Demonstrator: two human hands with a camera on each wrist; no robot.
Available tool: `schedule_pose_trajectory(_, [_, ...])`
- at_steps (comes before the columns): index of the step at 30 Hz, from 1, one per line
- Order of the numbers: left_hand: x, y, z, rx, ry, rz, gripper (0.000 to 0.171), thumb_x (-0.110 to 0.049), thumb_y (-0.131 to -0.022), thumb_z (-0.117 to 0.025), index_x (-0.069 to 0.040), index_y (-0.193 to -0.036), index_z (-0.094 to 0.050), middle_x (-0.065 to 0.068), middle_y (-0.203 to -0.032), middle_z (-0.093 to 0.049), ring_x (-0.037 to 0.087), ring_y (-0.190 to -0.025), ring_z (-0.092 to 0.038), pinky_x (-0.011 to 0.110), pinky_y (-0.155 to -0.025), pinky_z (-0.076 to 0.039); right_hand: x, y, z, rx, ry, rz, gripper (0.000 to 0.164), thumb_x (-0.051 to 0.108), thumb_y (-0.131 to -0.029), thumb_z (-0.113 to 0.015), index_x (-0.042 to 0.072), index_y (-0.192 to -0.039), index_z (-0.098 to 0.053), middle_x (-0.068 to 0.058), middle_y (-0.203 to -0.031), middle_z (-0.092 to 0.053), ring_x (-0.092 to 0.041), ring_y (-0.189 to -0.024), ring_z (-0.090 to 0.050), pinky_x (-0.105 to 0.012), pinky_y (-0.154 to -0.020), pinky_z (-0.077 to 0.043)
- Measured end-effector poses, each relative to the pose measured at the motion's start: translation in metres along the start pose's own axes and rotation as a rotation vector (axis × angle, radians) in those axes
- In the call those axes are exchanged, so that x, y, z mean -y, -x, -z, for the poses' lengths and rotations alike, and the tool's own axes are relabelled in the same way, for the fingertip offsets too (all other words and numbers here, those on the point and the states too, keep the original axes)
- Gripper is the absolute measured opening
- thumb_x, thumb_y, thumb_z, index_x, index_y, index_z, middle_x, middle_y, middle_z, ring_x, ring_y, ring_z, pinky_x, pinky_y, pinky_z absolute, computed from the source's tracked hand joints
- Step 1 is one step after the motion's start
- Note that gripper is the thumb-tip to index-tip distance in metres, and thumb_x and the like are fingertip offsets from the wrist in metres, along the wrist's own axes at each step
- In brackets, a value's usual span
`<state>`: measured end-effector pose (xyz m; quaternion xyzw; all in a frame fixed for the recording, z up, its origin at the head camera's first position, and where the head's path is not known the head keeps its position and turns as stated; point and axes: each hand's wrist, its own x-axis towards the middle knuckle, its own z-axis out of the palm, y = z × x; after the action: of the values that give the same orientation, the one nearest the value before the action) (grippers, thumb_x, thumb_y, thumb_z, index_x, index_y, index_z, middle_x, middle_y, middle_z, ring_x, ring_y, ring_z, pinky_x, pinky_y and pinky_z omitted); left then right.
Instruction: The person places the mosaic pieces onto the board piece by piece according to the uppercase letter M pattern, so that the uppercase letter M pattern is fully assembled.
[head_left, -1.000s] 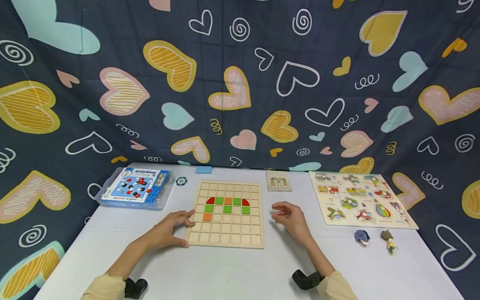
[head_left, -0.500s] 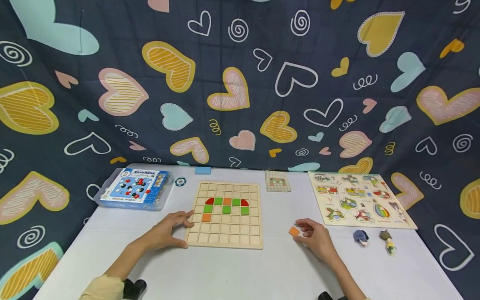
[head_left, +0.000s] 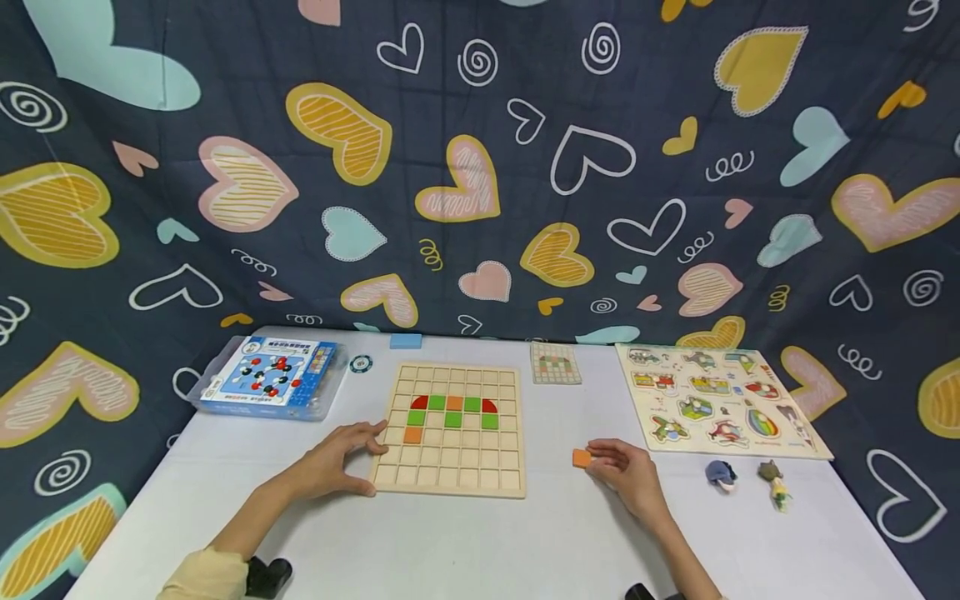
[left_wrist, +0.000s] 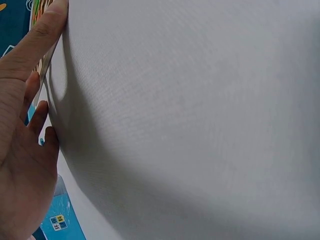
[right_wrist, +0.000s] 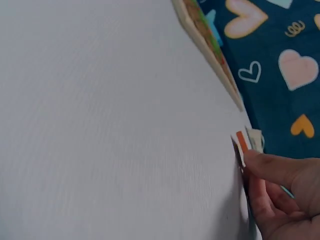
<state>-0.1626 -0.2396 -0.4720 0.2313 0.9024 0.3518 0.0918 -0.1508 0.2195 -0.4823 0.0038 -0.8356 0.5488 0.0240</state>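
Note:
In the head view a square wooden grid board lies on the white table, with red, green and orange tiles in some of its cells. My left hand rests against the board's left edge, thumb near the front corner and fingers along the side. To the right of the board my right hand pinches an orange square tile between thumb and fingers. The right wrist view shows this tile edge-on, sticking out past the thumb, just above the table surface.
Behind the board lie a small pattern card, a blue block and a round chip. A boxed set stands back left. A picture puzzle board lies right, with two small figures in front.
My right hand has moved right and nearer from beside the board, and an orange tile now shows in its fingers. The tile has turned and shifted slightly left. The left hand stays put.

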Motion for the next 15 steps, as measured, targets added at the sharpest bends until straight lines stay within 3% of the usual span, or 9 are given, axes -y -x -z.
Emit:
schedule_pose_trajectory(6, [-0.001,0.000,0.000,0.000,-0.009,0.009,0.039,-0.032,-0.068,-0.084,-0.021,-0.101,-0.065,0.015,-0.147,-0.041,0.047,-0.134,-0.029,0.066,-0.106,-0.024,0.004,-0.005,-0.014,0.003,-0.151,-0.045,0.033,-0.012,-0.081,-0.067,-0.013,-0.113,-0.061,-0.026,-0.110,-0.066,-0.015,-0.089,-0.068,-0.019,-0.077,-0.055])
schedule_pose_trajectory(15, [-0.001,-0.001,-0.001,0.004,-0.016,0.028,0.039,-0.034,-0.068,-0.084,-0.023,-0.100,-0.065,0.014,-0.148,-0.041,0.046,-0.134,-0.029,0.066,-0.105,-0.025,0.018,-0.011,-0.038,0.009,-0.212,-0.049,0.032,-0.013,-0.080,-0.067,-0.013,-0.112,-0.062,-0.025,-0.109,-0.066,-0.024,-0.092,-0.068,-0.021,-0.076,-0.055])
